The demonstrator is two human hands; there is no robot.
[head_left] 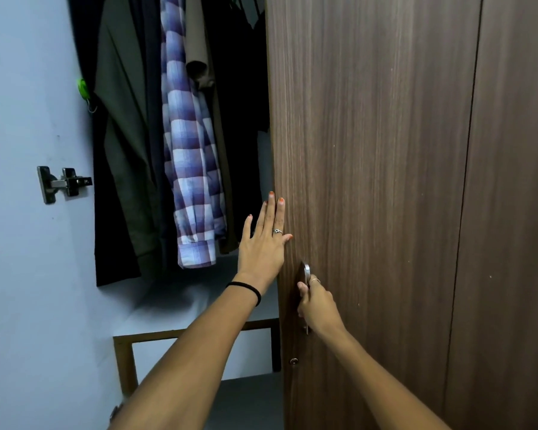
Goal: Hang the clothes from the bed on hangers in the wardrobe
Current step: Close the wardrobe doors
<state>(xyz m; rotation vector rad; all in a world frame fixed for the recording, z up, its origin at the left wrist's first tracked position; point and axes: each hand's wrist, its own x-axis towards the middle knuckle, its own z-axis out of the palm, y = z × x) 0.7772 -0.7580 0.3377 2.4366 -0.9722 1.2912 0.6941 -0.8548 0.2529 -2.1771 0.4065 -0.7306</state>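
The wardrobe stands in front of me with its brown wooden door [370,150] partly across the opening. Inside hang a blue-and-white checked shirt [190,156], an olive jacket [121,135], a brown garment [199,57] and dark clothes. My left hand [263,240] lies flat with fingers spread against the door's left edge. My right hand [316,304] is closed around the door's metal handle [306,273]. Neither the bed nor any hanger shows.
The open left door's pale inner face [28,243] carries a metal hinge [62,183] and a green hook [83,88]. A wooden-framed shelf or lower compartment [196,332] sits below the hanging clothes. A second brown door panel [516,212] is at the right.
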